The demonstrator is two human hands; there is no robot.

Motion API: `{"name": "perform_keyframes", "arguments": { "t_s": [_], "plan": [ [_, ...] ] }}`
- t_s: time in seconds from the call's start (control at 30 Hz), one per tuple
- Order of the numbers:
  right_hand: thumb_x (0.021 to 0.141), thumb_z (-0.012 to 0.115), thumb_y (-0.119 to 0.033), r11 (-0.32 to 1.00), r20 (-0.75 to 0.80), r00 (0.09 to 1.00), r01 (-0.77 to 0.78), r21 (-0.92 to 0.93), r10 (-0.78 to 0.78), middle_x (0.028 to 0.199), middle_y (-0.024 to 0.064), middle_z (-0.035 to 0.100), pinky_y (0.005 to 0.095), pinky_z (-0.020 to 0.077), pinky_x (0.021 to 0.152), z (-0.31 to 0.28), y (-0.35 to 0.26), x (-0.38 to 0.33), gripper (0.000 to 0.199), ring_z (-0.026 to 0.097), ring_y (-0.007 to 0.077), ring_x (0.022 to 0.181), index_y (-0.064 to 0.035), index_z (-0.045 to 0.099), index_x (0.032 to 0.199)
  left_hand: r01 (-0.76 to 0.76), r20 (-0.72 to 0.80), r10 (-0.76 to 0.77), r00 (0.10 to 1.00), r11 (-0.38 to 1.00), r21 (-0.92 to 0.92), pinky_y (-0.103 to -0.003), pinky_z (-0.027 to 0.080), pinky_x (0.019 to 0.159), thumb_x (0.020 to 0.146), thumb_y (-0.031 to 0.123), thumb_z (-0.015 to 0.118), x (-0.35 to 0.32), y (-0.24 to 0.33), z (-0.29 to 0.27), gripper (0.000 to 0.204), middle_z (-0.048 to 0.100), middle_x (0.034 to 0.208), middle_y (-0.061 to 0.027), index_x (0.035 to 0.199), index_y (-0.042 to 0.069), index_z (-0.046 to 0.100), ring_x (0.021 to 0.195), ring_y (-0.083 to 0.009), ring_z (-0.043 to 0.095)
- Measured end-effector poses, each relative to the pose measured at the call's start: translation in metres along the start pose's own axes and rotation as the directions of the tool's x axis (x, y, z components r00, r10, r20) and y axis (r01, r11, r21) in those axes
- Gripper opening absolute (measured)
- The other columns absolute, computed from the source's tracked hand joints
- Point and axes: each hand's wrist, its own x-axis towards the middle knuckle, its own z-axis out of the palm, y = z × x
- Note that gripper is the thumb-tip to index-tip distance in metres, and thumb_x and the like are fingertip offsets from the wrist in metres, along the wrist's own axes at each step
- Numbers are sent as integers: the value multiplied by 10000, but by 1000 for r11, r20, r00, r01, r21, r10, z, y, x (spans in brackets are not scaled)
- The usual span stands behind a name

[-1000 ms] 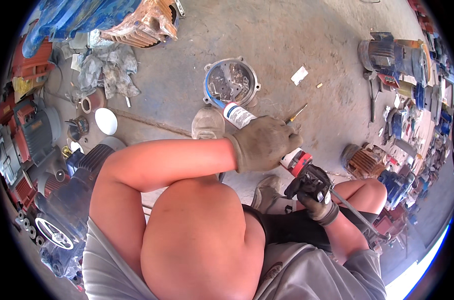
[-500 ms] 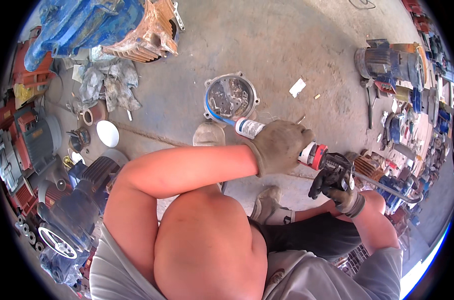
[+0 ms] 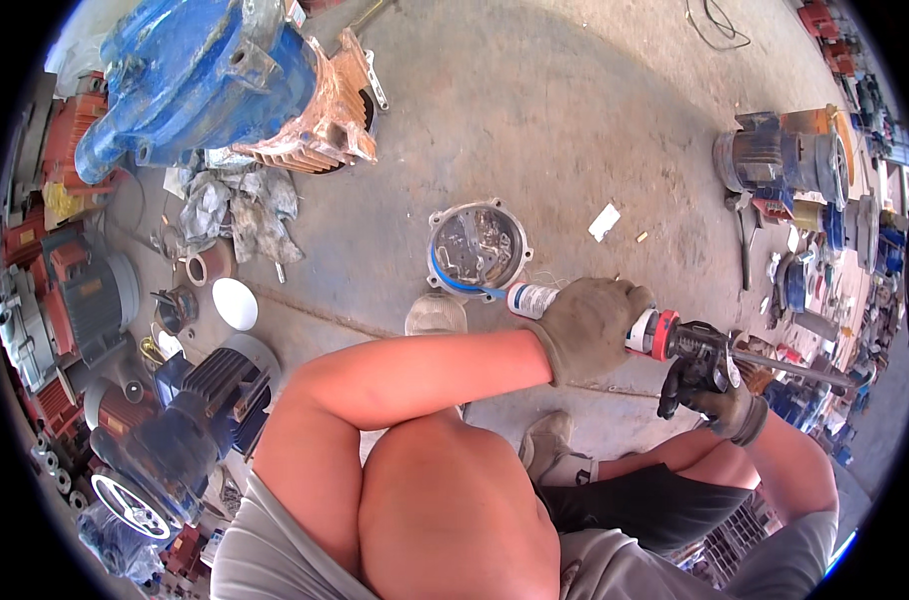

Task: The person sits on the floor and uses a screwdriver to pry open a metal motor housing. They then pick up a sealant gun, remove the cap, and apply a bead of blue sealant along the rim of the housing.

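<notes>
A round metal end cover (image 3: 524, 236) with bolt lugs lies on the floor ahead of me, its hollow holding dark, loose-looking bits. Blue sealant (image 3: 441, 272) curves along the left and near part of its rim. The nozzle of a white sealant cartridge (image 3: 528, 299) reaches the rim's near side. My left hand (image 3: 590, 322), in a grey-brown work glove, wraps around the cartridge's middle. Behind it, my gloved right hand (image 3: 713, 396) grips the handle of the caulking gun (image 3: 699, 345), which has a red collar and a long rod pointing right. The right fingers are partly hidden.
A large blue and rusty machine housing (image 3: 215, 85) stands at the far left, near crumpled plastic sheeting (image 3: 240, 215). Motors, one with a white handwheel (image 3: 132, 504), crowd the left. Another motor (image 3: 783, 155) sits right, beside scattered parts. A white card (image 3: 604, 222) lies right of the cover.
The whole view has shifted, so floor things sit lower and slightly right. The nozzle has moved a little rightward along the cover's near rim. Both hands keep their hold.
</notes>
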Motion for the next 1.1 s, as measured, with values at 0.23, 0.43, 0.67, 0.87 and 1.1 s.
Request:
{"name": "perform_keyframes", "arguments": {
  "t_s": [0.23, 0.43, 0.67, 0.87, 1.1],
  "plan": [
    [902, 676, 94, 998, -35, 999, -11, -63, 9, 1030, 117, 724, 376, 586, 820, 4, -28, -2, 422, 709, 217, 934, -35, 586, 1294, -26, -105, 21, 994, 999, -46, -510, 562, 899, 829, 280, 803, 4, -3, -2, 393, 719, 1001, -189, 1114, 43, 674, 1002, -394, 727],
    [941, 721, 35, 971, -74, 997, -44, -237, 27, 1009, 67, 736, 316, 551, 768, 14, -56, -3, 403, 674, 143, 889, -40, 609, 1321, -61, -216, 45, 975, 996, -70, -514, 558, 882, 795, 246, 823, 3, -5, -7, 424, 718, 994, -183, 1143, 50, 681, 984, -399, 723],
    [963, 726, 11, 902, -133, 987, -141, -408, 94, 950, 48, 722, 317, 553, 753, 35, -92, -4, 307, 656, 127, 868, -28, 655, 1259, -150, -370, 93, 924, 980, -129, -515, 558, 850, 766, 185, 849, 2, -6, -16, 444, 722, 989, -180, 1152, 49, 679, 952, -407, 716],
    [950, 752, -1, 875, -147, 989, -89, -476, 21, 993, 81, 743, 348, 591, 793, 50, -106, -4, 262, 709, 146, 944, -14, 688, 1204, -176, -394, 100, 914, 971, -162, -506, 562, 843, 755, 183, 867, 2, -9, -20, 464, 728, 1000, -183, 1156, 47, 676, 952, -407, 717],
    [1083, 618, -522, 926, 129, 985, 156, -343, -118, 1296, 209, 726, 454, 533, 1066, 48, -104, -12, 726, 701, 293, 1209, 100, 589, 1457, -179, -397, 89, 913, 964, -196, -510, 561, 864, 752, 173, 873, -6, -8, -24, 469, 730, 1011, -176, 1166, 56, 686, 968, -403, 715]
  ]
}}
